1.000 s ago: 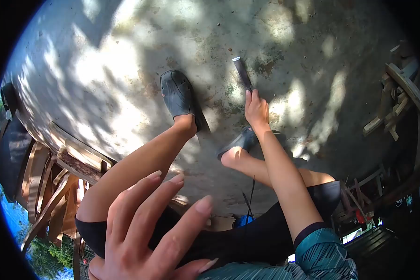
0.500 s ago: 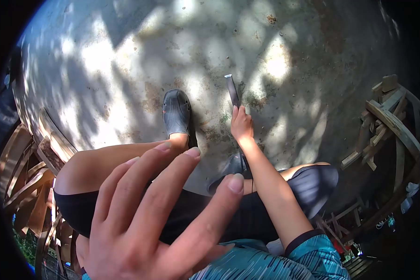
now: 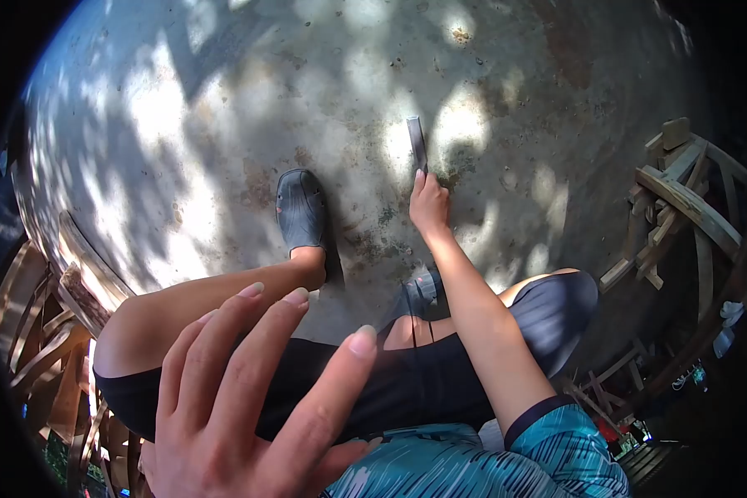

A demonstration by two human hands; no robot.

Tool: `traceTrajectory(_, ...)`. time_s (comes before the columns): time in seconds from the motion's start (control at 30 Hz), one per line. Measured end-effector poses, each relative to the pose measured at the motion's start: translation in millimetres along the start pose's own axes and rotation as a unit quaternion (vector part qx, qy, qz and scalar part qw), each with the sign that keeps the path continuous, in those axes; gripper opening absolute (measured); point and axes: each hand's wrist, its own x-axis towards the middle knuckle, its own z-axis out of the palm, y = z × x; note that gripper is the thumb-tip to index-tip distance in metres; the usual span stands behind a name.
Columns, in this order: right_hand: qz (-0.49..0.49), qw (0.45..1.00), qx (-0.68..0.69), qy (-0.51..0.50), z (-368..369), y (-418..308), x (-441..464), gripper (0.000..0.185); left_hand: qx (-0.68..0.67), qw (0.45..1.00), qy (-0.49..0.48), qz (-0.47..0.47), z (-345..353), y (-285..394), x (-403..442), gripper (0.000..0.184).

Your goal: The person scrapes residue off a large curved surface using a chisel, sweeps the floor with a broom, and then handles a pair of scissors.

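My right hand is stretched out over the concrete floor, its fingers wrapped round a chisel. The chisel is a narrow, flat, dark metal bar with a bright squared end pointing away from me; its other end is hidden in the fist. Close to the camera, my left hand is raised above my lap with the back facing up. Its fingers are apart and bent slightly, and nothing shows between them.
Sun-dappled concrete floor stretches ahead. My dark shoes rest on it between my bent legs. Stacked wooden pieces stand at the right, and more curved wood lies at the left.
My left hand has shifted left and slightly down in view. My right hand and the chisel sit a little higher in view, and the chisel points straighter ahead.
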Motion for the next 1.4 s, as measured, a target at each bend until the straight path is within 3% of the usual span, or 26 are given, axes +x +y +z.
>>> traceTrajectory(0.1,-0.026,1.000,-0.011,0.000,4,-15,37,0.041,-0.013,0.995,-0.053,-0.087,-3,4,6,0.050)
traceTrajectory(0.2,-0.025,0.999,-0.015,0.012,-8,-37,60,0.039,0.012,1.000,-0.011,-0.017,2,2,3,0.063)
traceTrajectory(0.33,-0.021,0.998,0.014,0.061,-20,-23,71,0.040,0.001,0.998,-0.054,-0.015,-2,-4,-2,0.064)
traceTrajectory(0.4,-0.050,0.996,-0.006,0.080,-20,-3,77,0.041,0.005,1.000,-0.024,0.002,-5,-7,-3,0.062)
traceTrajectory(0.63,-0.064,0.996,-0.034,0.057,-22,-5,98,0.035,0.010,1.000,-0.017,0.017,-3,-4,0,0.059)
traceTrajectory(0.67,-0.225,0.953,-0.196,0.056,-22,3,99,0.035,0.013,1.000,-0.019,0.016,-3,-3,0,0.058)
traceTrajectory(0.8,-0.044,0.996,-0.053,0.050,-20,0,75,0.038,-0.019,0.995,-0.076,-0.060,-6,4,3,0.055)
traceTrajectory(1.03,-0.017,0.997,-0.033,0.067,-32,-38,110,0.050,-0.014,0.995,-0.089,-0.043,-3,3,5,0.054)
traceTrajectory(1.17,-0.020,0.996,-0.048,0.072,-37,-10,80,0.044,0.003,0.994,-0.088,-0.063,0,0,1,0.054)
traceTrajectory(1.27,-0.021,0.994,-0.029,0.104,-42,5,110,0.044,0.003,0.997,-0.065,-0.029,-6,-1,4,0.055)
traceTrajectory(1.37,-0.039,0.994,-0.076,0.071,-55,0,144,0.036,-0.004,0.998,-0.058,-0.019,-7,-2,6,0.059)
traceTrajectory(1.4,-0.079,0.990,-0.089,0.081,-56,-3,153,0.033,-0.003,0.998,-0.056,-0.019,-7,-3,6,0.060)
